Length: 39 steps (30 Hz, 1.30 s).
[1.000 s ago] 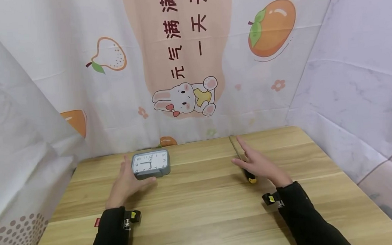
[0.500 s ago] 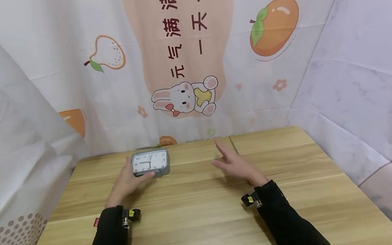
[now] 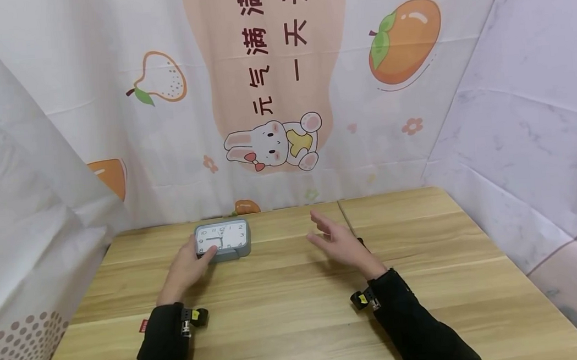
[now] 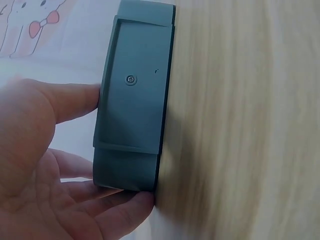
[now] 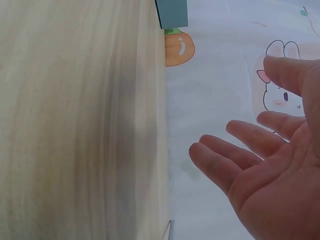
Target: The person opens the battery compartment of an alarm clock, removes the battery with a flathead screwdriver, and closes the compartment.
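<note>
A grey-blue alarm clock (image 3: 226, 255) with a white dial lies face up near the table's back edge. My left hand (image 3: 182, 271) holds its left end, thumb over the dial's lower edge and fingers round the side. The left wrist view shows the clock's long side (image 4: 135, 105) with a small screw in it. My right hand (image 3: 344, 247) hovers right of the clock, fingers extended and apart, holding nothing. Behind it lies a screwdriver (image 3: 347, 216); the hand hides most of its dark handle, while the thin shaft points to the back edge.
The wood-grain table (image 3: 287, 323) meets a white printed curtain (image 3: 167, 149) just behind the clock. Another light curtain (image 3: 515, 149) hangs along the right side, and white cloth (image 3: 21, 191) along the left.
My right hand has moved left, away from above the screwdriver, toward the clock. My left thumb has come onto the clock's dial, and the fingers have closed on its left end.
</note>
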Available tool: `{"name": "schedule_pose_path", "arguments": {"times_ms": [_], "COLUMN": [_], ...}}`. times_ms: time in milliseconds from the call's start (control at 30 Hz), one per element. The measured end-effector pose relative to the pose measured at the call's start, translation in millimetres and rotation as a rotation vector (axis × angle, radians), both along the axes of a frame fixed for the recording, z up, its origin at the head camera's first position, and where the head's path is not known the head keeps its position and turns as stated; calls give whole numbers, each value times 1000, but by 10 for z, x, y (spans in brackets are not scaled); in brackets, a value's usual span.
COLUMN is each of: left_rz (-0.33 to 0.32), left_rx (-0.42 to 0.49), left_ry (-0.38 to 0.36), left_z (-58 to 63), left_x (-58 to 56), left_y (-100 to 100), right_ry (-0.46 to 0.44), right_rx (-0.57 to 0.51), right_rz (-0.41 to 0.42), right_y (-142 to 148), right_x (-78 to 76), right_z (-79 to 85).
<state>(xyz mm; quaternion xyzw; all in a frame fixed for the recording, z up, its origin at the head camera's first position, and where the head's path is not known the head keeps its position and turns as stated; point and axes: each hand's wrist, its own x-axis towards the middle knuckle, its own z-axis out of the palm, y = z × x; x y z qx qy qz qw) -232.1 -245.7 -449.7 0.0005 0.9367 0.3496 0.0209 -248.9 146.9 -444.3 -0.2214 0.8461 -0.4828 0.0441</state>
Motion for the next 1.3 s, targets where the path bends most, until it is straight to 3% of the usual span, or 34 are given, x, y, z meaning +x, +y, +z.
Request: {"name": "schedule_pose_path", "arguments": {"times_ms": [433,733,967,1100,1300], "left_rz": [-109,-197,-288,-333,-371], "left_rx": [-28,-70,-62,-57,-92], "left_ry": [156,163,197,201,205], "left_z": [-92,-99,-99,-92,-82], "left_x": [-12,56,111,151,182], "left_y": [319,544,705,808,908], "right_ry": [53,46,6,35,45], "right_rx": [24,46,98,157,161], "right_rz": [39,39,118,124,146], "right_y": [-11,-16,-46,-66,-63], "right_x": [-20,-13,26,34,24], "right_z": [-53,-55,-49,-43,-62]}}
